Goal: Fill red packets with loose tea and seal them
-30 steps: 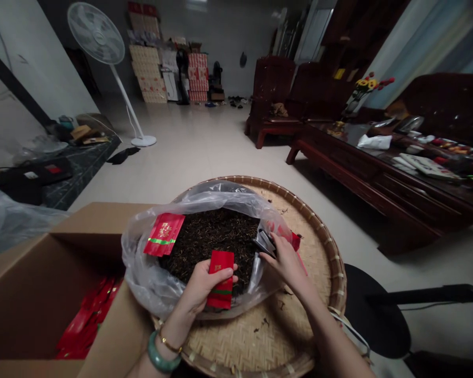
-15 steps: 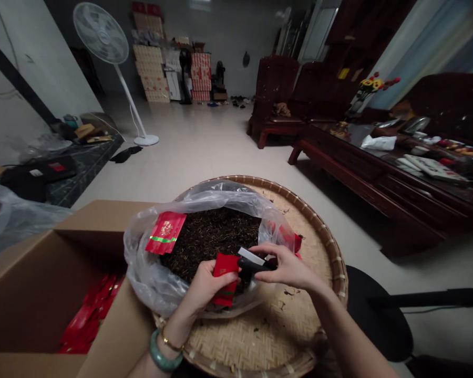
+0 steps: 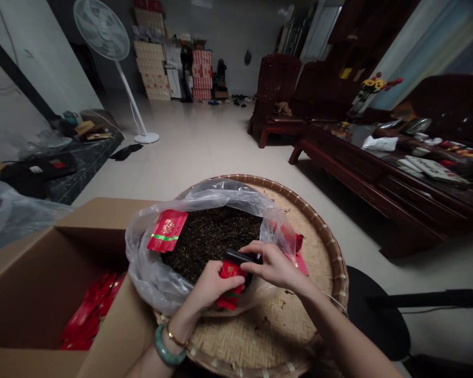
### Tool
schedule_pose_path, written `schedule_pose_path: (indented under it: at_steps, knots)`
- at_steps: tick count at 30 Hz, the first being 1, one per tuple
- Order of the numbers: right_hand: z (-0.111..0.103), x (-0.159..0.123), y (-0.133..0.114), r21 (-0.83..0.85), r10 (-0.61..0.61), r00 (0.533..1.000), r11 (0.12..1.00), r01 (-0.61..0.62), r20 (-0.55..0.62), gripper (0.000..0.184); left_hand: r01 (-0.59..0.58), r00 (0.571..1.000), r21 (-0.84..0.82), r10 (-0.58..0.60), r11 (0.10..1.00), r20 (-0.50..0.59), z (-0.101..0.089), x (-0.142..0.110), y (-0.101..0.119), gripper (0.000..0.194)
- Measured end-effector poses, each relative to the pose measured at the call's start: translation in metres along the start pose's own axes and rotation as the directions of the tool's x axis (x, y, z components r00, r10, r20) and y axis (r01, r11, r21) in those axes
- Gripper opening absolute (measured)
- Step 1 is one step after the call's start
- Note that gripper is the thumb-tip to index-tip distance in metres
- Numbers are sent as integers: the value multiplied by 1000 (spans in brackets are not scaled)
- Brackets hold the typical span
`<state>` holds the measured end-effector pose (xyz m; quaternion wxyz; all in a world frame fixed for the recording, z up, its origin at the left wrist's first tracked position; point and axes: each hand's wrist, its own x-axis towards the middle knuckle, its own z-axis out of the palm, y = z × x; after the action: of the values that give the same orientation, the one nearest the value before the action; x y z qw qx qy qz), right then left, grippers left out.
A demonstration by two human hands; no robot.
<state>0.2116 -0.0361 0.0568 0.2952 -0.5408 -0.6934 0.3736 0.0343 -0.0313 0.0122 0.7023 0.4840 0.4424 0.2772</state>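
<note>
My left hand (image 3: 211,283) is closed round a small red packet (image 3: 229,286), held upright over a clear plastic bag (image 3: 150,268) full of dark loose tea leaves (image 3: 208,236). My right hand (image 3: 271,265) grips a small black scoop (image 3: 238,257) tipped at the packet's mouth. The bag rests on a round woven bamboo tray (image 3: 323,236). Another red packet (image 3: 167,231) lies on the bag's left rim, and more red packets (image 3: 299,257) show behind my right hand.
An open cardboard box (image 3: 35,283) at my left holds several red packets (image 3: 89,320). A dark wooden table (image 3: 378,178) with clutter runs along the right, with wooden chairs (image 3: 276,94) beyond. A standing fan (image 3: 102,31) and stacked boxes (image 3: 169,68) stand at the back.
My right hand took the scoop out of the tea and swung it left to the mouth of the red packet. My left hand tilted the packet up to meet it.
</note>
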Motion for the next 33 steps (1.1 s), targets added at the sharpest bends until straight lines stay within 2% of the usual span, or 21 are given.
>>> schedule_pose_path:
  at_steps: [5,8,12,17,23,27,30,33]
  knots:
    - [-12,4,4,144,114,993,982,-119,40,25,75,997,-71,-73,995,26,0,1,1,31]
    - [-24,5,6,221,168,986,961,-169,23,29,76,997,-110,-76,991,7,-3,3,1,36]
    - [-21,6,6,180,145,989,972,-148,28,37,49,999,-105,-51,993,-10,-5,6,2,35]
    - [-2,10,1,70,63,998,996,-63,0,24,50,999,-10,-50,999,-16,-1,7,4,28]
    - [-4,11,0,51,72,996,996,-74,51,33,13,999,38,-11,999,-39,-2,7,5,27]
    - [-1,11,1,20,63,998,998,-64,12,26,40,999,55,-38,998,-36,-2,5,6,26]
    - [0,11,3,81,69,998,994,-68,-10,26,48,999,70,-47,996,-22,-3,5,8,25]
    - [-9,8,11,189,124,992,975,-116,-33,28,43,999,69,-42,997,-10,-5,5,8,27]
